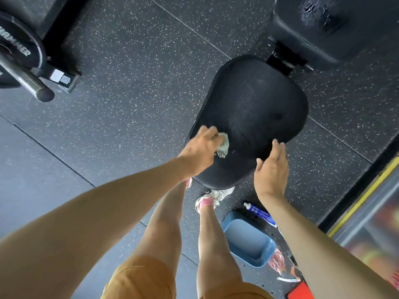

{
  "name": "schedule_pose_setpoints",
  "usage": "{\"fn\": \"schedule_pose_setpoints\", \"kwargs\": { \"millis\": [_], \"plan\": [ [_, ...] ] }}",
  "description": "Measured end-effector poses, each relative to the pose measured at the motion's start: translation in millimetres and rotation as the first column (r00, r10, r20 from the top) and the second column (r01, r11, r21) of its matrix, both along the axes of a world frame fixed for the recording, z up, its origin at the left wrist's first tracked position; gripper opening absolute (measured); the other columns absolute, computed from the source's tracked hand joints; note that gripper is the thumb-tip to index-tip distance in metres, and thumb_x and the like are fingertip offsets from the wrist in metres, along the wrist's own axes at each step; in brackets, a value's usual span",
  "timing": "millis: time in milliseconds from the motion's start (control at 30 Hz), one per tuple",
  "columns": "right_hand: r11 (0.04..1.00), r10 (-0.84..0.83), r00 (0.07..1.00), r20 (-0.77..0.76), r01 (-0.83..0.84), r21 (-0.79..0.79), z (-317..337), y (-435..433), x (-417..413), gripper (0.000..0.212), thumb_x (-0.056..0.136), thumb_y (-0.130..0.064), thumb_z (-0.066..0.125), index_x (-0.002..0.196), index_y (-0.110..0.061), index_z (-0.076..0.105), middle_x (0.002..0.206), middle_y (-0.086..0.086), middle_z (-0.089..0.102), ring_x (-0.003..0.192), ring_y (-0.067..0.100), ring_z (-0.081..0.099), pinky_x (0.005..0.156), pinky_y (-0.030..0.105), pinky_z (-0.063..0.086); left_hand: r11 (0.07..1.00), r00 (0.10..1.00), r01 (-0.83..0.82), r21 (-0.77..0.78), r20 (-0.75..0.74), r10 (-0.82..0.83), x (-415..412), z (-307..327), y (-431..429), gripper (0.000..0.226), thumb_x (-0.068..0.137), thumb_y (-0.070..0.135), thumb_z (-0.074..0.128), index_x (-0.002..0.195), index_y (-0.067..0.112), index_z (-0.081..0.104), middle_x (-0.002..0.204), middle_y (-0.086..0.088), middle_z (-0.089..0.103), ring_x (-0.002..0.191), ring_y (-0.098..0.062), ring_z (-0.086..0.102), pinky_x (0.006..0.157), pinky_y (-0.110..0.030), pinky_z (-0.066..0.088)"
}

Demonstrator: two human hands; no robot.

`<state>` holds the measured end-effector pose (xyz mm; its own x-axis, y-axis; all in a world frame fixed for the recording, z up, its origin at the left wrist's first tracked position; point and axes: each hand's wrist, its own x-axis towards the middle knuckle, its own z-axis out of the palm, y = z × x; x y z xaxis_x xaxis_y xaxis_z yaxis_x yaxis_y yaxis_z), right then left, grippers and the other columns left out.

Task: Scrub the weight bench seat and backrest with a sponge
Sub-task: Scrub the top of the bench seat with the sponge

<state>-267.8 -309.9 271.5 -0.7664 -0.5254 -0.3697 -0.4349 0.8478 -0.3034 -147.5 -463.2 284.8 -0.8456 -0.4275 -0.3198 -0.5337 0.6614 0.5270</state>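
Most of the sponge [224, 145] is buried under the left hand [200, 151]. Below the right hand [272, 169], the forearm [302, 229] covers half the bottle [258, 212], its label too small to read.

Seat [254, 108]: black padded covering, fine-grained, faint sheen.
Backrest [336, 24]: same black covering, one wet-looking patch.
Sponge [224, 145]: pale green, soft, with a coarse dark scouring part.
Floor [129, 72]: dark speckled rubber, matt.
Bar [28, 80]: polished metal.
Tub [248, 242]: smooth blue plastic.
Shorts [142, 277]: orange cloth.
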Motion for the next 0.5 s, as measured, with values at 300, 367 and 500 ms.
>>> {"fn": "schedule_pose_setpoints", "kwargs": {
  "millis": [300,367,500],
  "plan": [
    [0.976,-0.047,0.974,0.224,0.093,-0.199,10,17,-14,0.082,0.077,0.023,0.044,0.149,-0.011,0.024,0.155,0.007,0.026,0.142,0.022,0.029,0.114,0.037,0.029,0.992,0.992,-0.124,-0.01,-0.024,0.124,-12,-6,13,0.049,0.069,-0.02,0.053,0.11,0.005,0.064,0.099,-0.014,0.055,0.09,-0.033,0.046,0.068,-0.047,0.051],
    [0.967,-0.083,0.958,0.274,0.144,-0.21,12,19,-16,0.083,0.076,0.024,0.04,0.148,-0.014,0.026,0.155,0.003,0.027,0.142,0.019,0.028,0.114,0.034,0.028,0.977,0.978,0.207,0.058,-0.054,-0.204,-9,-1,31,0.053,0.072,-0.019,0.053,0.114,0.011,0.063,0.101,-0.009,0.054,0.093,-0.027,0.045,0.065,-0.042,0.052],
    [0.933,-0.173,0.895,0.411,0.282,-0.222,15,19,-20,0.086,0.072,0.026,0.033,0.146,-0.017,0.031,0.153,-0.001,0.03,0.14,0.012,0.03,0.114,0.036,0.028,0.995,0.996,-0.063,0.08,-0.054,0.067,-19,-9,26,0.053,0.073,-0.018,0.054,0.118,0.008,0.063,0.101,-0.012,0.056,0.094,-0.031,0.049,0.061,-0.045,0.053]
  ]
}}
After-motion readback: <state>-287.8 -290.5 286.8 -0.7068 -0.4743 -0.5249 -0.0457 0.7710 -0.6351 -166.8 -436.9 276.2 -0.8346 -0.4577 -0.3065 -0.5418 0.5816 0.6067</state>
